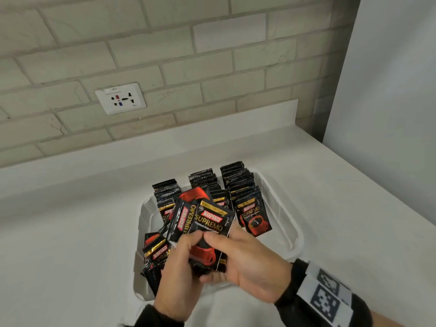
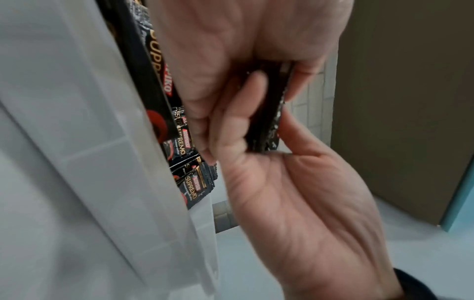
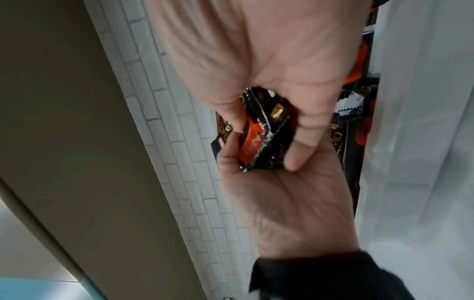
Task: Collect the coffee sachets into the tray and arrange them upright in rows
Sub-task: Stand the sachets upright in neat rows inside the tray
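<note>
Both hands meet just above the near end of the tray (image 1: 293, 223), sharing one fanned bundle (image 1: 203, 223) of sachets. My left hand (image 1: 179, 272) curls thumb and fingers round the bundle's lower left edge; my right hand (image 1: 245, 263) cups it from below and the right, thumb pressed on the front. The wrist views show the same pinch from underneath, packs edge-on between the fingers (image 2: 238, 113).

Risks, as I judge them: the bundle is splayed, with one pack turned sideways and another upside down, so squaring it with so light a pinch could let slick foil packs slide out and drop onto the loose sachets (image 1: 155, 253) lying flat at the tray's near left. Setting the bundle down carelessly might also knock the three upright rows (image 1: 236, 182) at the far end, which lean on one another; a nudge to the front pack (image 1: 254, 218) of the right row could topple it forward. A pack left inverted would spoil the row.

Readable print: "KOPIKO" in a red band, "SUPREMO" in gold, and a small line beginning "Premium Instant". A red cup is pictured below. Writing on the wall socket (image 1: 120, 98) is too blurred to read. My right wrist carries a band with square black-and-white markers (image 1: 326, 300). Everything sits on a white table (image 1: 70, 232).
</note>
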Available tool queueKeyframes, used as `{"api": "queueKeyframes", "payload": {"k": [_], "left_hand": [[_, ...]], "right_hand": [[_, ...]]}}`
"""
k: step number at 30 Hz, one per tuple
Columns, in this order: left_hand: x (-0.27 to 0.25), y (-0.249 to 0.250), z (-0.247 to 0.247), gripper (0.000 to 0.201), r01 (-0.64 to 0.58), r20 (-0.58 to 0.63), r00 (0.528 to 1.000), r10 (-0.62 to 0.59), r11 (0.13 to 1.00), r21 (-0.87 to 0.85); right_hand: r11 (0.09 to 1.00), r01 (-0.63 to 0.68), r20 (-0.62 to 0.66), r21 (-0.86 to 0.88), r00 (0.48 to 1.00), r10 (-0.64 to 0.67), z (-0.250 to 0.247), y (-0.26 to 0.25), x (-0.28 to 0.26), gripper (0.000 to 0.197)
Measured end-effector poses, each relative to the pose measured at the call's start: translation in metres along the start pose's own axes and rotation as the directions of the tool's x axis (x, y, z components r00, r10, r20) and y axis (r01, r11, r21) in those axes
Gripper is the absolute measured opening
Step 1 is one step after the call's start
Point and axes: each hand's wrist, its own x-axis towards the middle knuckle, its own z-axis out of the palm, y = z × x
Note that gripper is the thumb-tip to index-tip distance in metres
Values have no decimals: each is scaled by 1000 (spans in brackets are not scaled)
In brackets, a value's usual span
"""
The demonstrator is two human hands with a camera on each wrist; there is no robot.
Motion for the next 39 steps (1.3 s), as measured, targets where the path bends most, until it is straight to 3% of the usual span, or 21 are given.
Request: {"api": "queueKeyframes", "payload": {"k": [2,4,6,8,10,12,14,16,21,25,28,33,39], "left_hand": [[-1,0,-1,38,-5,-34,999,5,1000,0],[-3,4,-6,30,0,-61,998,-2,999,-41],[-5,13,-14,24,-10,-80,997,3,996,-85],[-6,22,-25,21,-23,-74,997,16,995,-101],[-8,28,-31,18,-18,-100,995,12,998,-60],[-9,29,-31,27,-16,-93,996,15,1000,-5],[-9,28,-23,35,-5,-51,999,8,998,62],[-9,25,-14,26,-8,-47,999,14,993,116],[-4,22,-2,30,-16,15,1000,13,987,157],[-1,22,-2,31,10,-2,1000,-9,992,127],[0,24,0,20,18,-54,998,-14,997,77],[4,24,-1,10,9,-119,993,-6,1000,24],[9,18,4,15,-8,-120,992,22,994,114]], "right_hand": [[964,-1,-34,-267,999,-8,-3,2,2,32],[834,12,-49,-551,998,-47,-8,-1,3,32],[716,43,-50,-697,993,-108,-13,-10,-1,34],[658,96,-57,-747,976,-208,-19,-20,-5,37],[662,185,-50,-727,946,-319,-24,-29,-6,31],[699,273,-37,-661,918,-394,-27,-38,-6,22],[681,317,-3,-660,905,-425,-28,-42,-4,19],[654,335,35,-678,904,-426,-27,-43,0,19],[606,293,-17,-739,891,-453,-30,-41,5,30],[660,289,-51,-693,894,-445,-35,-44,5,28],[719,288,-80,-633,899,-431,-39,-44,5,28],[897,254,-258,-362,897,-358,-49,-42,3,37],[863,216,-188,-457,925,-330,-41,-29,5,37]]}}
